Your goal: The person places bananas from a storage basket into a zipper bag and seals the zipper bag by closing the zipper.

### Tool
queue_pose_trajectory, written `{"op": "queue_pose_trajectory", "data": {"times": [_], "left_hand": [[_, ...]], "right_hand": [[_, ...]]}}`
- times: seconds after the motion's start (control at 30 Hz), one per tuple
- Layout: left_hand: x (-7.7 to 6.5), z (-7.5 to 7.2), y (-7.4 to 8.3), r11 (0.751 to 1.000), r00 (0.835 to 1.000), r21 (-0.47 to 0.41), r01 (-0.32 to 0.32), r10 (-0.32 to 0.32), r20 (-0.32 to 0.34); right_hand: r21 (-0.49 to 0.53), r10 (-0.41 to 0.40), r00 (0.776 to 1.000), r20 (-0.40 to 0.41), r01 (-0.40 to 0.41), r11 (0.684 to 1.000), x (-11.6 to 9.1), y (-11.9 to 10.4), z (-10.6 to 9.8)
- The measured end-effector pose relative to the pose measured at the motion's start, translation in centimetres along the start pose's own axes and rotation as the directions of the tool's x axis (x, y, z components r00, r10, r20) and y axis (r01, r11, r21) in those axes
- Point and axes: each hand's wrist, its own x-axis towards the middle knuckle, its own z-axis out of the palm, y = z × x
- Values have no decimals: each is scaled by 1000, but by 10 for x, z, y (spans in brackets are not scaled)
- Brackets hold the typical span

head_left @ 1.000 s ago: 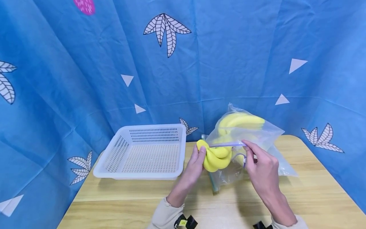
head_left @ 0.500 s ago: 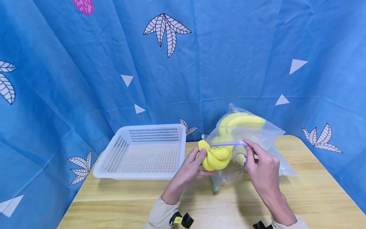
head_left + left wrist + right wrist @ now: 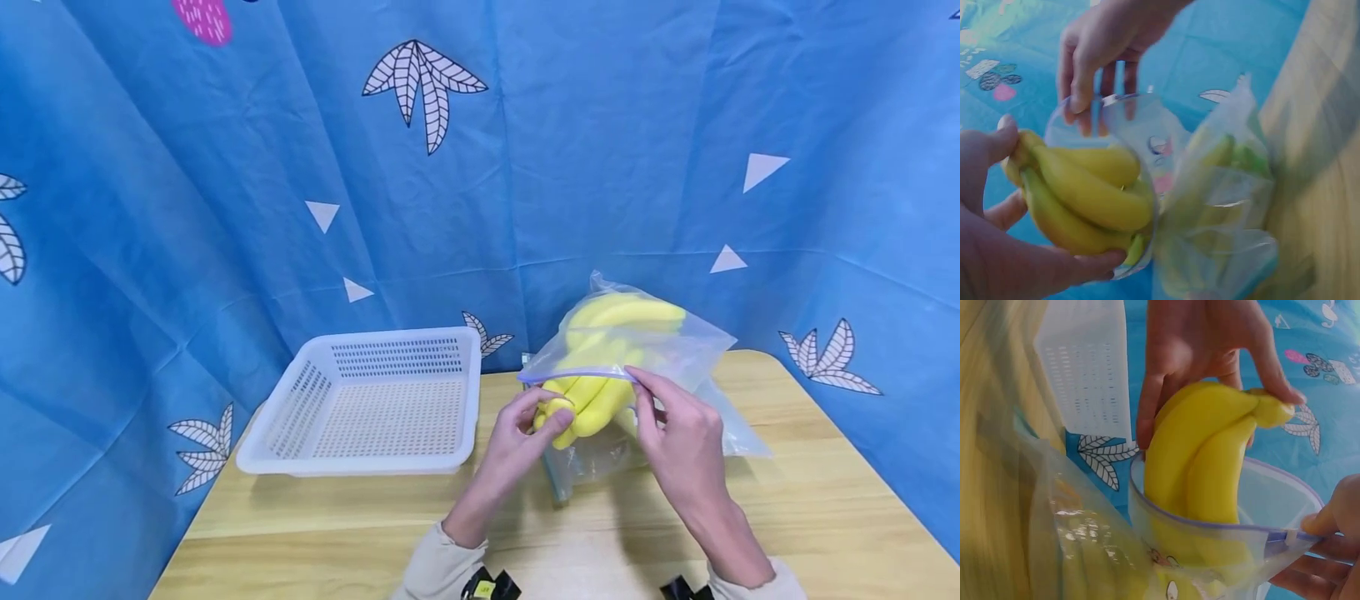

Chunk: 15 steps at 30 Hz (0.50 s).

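A bunch of yellow bananas (image 3: 600, 408) hangs partly inside the mouth of a clear zip bag (image 3: 693, 346). My left hand (image 3: 517, 437) holds the bunch at its stem end, thumb on the stem in the right wrist view, fingers along the bananas (image 3: 1194, 450). At the bag's purple-edged rim (image 3: 1222, 526), my right hand (image 3: 686, 437) pinches the zip edge near its slider. The bag mouth gapes round the bunch in both wrist views. More yellow bananas show through plastic behind it in the head view. The bunch's lower ends are blurred by the bag.
Left of the hands stands a white perforated plastic basket (image 3: 360, 463) with nothing in it. Another filled clear bag (image 3: 1222, 231), with a teal edge, lies beside the open one. Both rest on a wooden table (image 3: 337, 533), before a blue patterned curtain (image 3: 600, 125).
The banana bunch has turned and moved rightward and further under the bag's purple rim, with my left hand following its stem. My right hand keeps its pinch on the rim. The head view has shifted slightly.
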Motion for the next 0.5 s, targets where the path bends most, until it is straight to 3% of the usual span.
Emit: {"op": "queue_pose_trajectory", "data": {"times": [0.3, 0.5], "left_hand": [[-1, 7, -7, 999, 999, 35, 21, -20, -36], [0, 12, -12, 1000, 998, 6, -20, 20, -64]], "right_hand": [[-82, -32, 999, 22, 33, 996, -14, 0, 0], [-138, 33, 991, 133, -15, 990, -35, 8, -3]]}}
